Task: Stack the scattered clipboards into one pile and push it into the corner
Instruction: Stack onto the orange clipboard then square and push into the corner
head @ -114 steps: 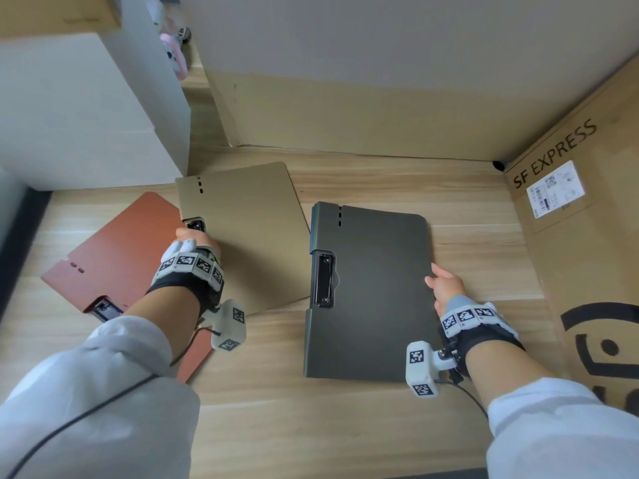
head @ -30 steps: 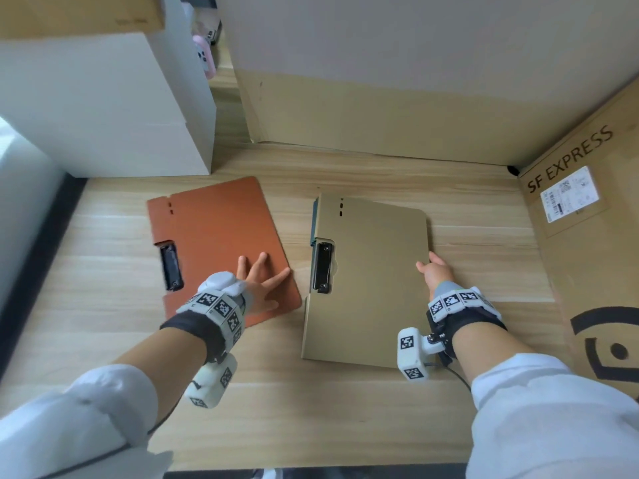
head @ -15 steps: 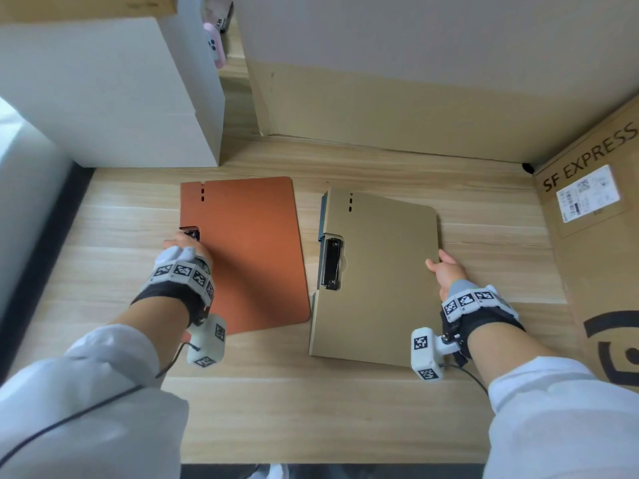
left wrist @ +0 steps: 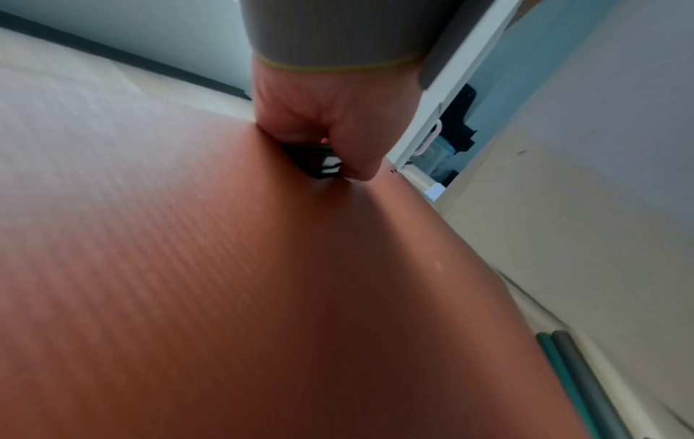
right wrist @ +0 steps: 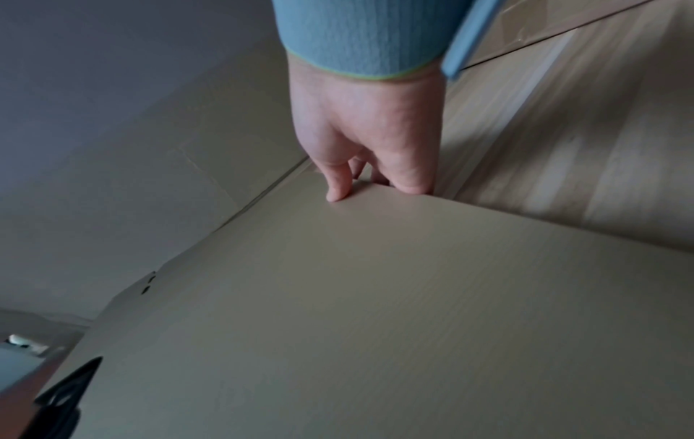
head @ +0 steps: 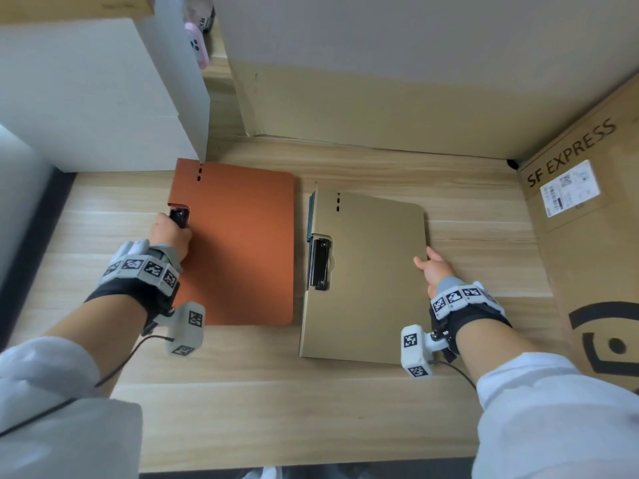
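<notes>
Clipboards are the business here: an orange clipboard (head: 238, 243) lies flat on the wooden table (head: 276, 409), just left of a tan clipboard (head: 366, 274), with a narrow strip of bare wood between their long edges. The tan one sits on top of at least one darker board (a teal-grey edge peeks out along its left side), so a pile is begun and the orange board is, by my reading, the last to join it.

The left hand (head: 171, 236) is curled round the orange board's left edge at its black clip (head: 179, 216), thumb on top. The right hand (head: 434, 267) holds the tan board's right edge, thumb on the face and fingers hooked over the rim.

Next, I judge, the orange board must be lifted by its clip side and laid over the tan one, edges squared.

Beyond the tan clipboard, the corner lies up and to its right, where the cardboard wall (head: 380, 108) meets the SF Express box (head: 587, 219); open wood runs that way. A white box (head: 103, 98) touches or overhangs the orange board's far left corner.
</notes>
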A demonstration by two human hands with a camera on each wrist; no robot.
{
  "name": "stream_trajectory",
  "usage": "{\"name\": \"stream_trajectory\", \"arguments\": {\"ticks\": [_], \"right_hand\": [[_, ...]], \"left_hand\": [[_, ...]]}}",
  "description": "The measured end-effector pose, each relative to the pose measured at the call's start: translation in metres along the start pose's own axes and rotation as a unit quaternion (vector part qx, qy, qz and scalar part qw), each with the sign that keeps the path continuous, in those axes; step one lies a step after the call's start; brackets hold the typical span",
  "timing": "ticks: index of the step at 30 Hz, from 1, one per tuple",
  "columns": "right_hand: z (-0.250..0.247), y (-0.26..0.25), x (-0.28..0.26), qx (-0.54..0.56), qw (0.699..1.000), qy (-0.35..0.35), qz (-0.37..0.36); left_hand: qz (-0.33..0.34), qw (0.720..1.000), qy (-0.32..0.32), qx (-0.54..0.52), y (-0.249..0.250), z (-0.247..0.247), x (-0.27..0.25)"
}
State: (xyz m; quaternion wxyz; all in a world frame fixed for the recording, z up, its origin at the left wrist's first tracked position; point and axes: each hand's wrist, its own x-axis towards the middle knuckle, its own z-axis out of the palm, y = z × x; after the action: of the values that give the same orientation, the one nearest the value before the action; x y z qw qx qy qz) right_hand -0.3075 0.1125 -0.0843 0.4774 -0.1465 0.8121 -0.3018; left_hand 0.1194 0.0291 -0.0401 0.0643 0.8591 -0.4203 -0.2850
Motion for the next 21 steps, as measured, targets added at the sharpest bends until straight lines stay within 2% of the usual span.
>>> {"name": "stream_trajectory", "arguments": {"ticks": [5, 8, 14, 17, 21], "right_hand": [[-0.005, 0.003, -0.003, 0.005, 1.000, -0.029, -0.007], [-0.008, 0.003, -0.005, 0.029, 0.999, -0.038, 0.010], [-0.015, 0.002, -0.006, 0.044, 0.995, -0.072, 0.051], [-0.018, 0.006, -0.002, 0.055, 0.994, -0.088, 0.043], [-0.015, 0.006, -0.006, 0.073, 0.992, -0.093, 0.034]], "left_hand": [[0.081, 0.996, -0.033, -0.025, 0.021, -0.007, -0.012], [0.122, 0.991, -0.038, -0.026, 0.047, 0.016, -0.037], [0.106, 0.988, -0.109, -0.006, 0.089, 0.085, -0.104], [0.123, 0.987, -0.104, 0.001, 0.098, 0.111, -0.126], [0.133, 0.989, -0.058, 0.013, 0.100, 0.125, -0.134]]}}
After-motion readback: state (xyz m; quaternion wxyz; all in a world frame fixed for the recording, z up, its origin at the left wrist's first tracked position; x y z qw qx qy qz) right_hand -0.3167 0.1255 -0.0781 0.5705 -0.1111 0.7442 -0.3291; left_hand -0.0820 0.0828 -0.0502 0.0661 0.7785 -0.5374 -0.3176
